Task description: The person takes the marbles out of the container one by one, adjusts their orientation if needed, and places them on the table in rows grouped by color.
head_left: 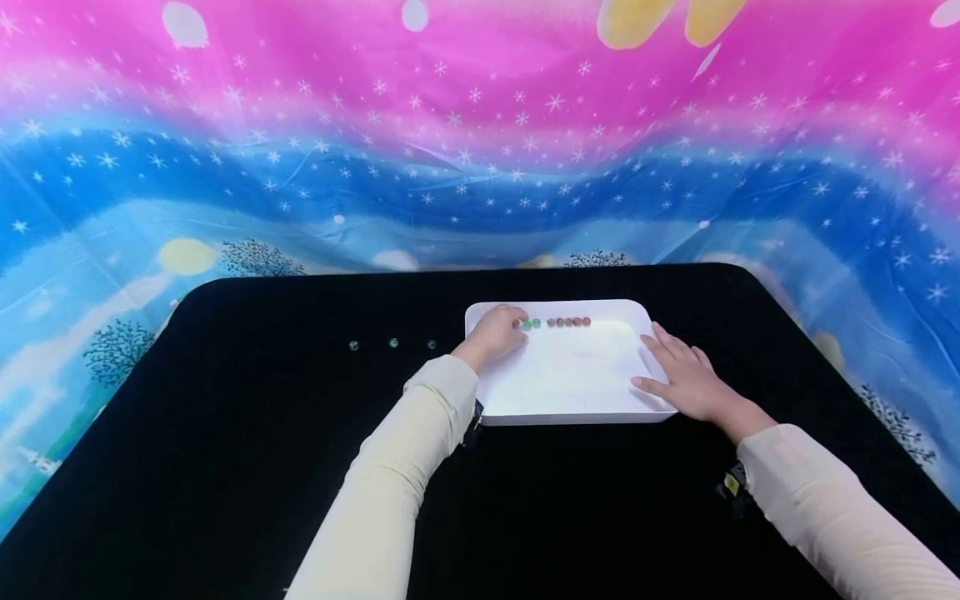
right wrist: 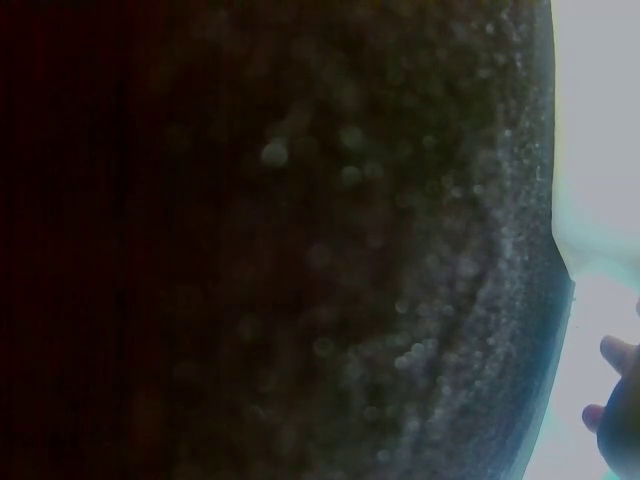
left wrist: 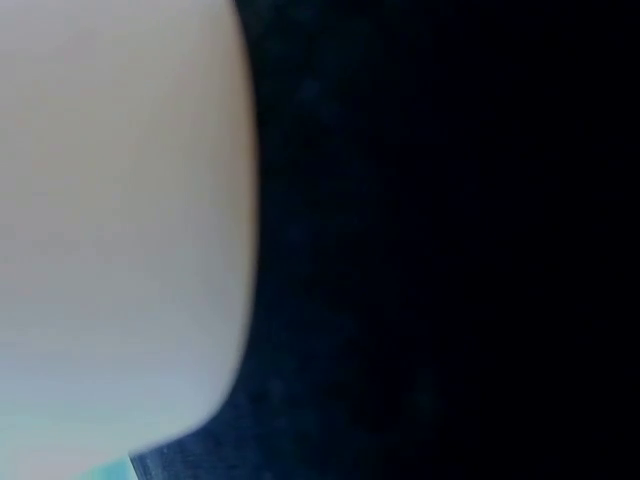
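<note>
A white rectangular tray (head_left: 570, 375) lies on the black table, with a row of small round marbles inside along its back wall. Green marbles (head_left: 536, 323) form the left end of the row, and reddish ones (head_left: 570, 322) continue to the right. My left hand (head_left: 497, 332) reaches over the tray's back left corner, thumb and forefinger apart around the green end of the row. My right hand (head_left: 688, 379) rests on the tray's right rim with fingers spread. Fingertips (right wrist: 618, 352) show at the lower right of the right wrist view.
Three greenish marbles, one of them a middle marble (head_left: 393, 342), sit spaced out on the black table (head_left: 247, 433) left of the tray. A patterned pink and blue cloth (head_left: 480, 167) hangs behind. A pale sleeve (left wrist: 110, 220) fills the left wrist view's left side.
</note>
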Available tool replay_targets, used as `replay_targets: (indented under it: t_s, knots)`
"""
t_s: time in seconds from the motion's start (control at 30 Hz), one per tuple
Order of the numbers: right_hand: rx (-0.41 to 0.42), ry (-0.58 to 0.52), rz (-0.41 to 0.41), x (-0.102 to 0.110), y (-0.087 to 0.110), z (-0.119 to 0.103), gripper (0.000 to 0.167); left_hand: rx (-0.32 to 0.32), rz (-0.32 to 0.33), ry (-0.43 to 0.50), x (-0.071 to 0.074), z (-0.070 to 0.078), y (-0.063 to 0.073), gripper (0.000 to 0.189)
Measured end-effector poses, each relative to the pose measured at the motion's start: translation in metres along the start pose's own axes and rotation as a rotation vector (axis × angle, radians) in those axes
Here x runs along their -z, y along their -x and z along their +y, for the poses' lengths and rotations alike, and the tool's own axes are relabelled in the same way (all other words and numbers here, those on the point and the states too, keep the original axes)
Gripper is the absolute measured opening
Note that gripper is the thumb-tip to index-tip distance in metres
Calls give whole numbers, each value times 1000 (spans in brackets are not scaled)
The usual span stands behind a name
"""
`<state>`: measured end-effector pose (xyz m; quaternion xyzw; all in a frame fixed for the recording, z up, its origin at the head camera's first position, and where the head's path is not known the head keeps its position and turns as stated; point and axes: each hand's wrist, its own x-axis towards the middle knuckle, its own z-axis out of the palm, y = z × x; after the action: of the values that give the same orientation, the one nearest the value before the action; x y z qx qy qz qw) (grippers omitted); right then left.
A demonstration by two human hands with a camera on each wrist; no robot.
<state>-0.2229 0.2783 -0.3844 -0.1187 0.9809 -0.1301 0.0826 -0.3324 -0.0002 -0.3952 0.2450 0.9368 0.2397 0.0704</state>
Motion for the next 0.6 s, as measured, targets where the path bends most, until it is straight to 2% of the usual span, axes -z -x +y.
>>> replay_targets:
  t_s: [0.27, 0.6]
  knots:
    - [0, -9, -2, 0, 0, 0, 82, -11, -10, -8, 0, 0, 0, 27]
    - [3, -14, 3, 1, 0, -1, 82, -97, -19, -46, 0, 1, 1, 22]
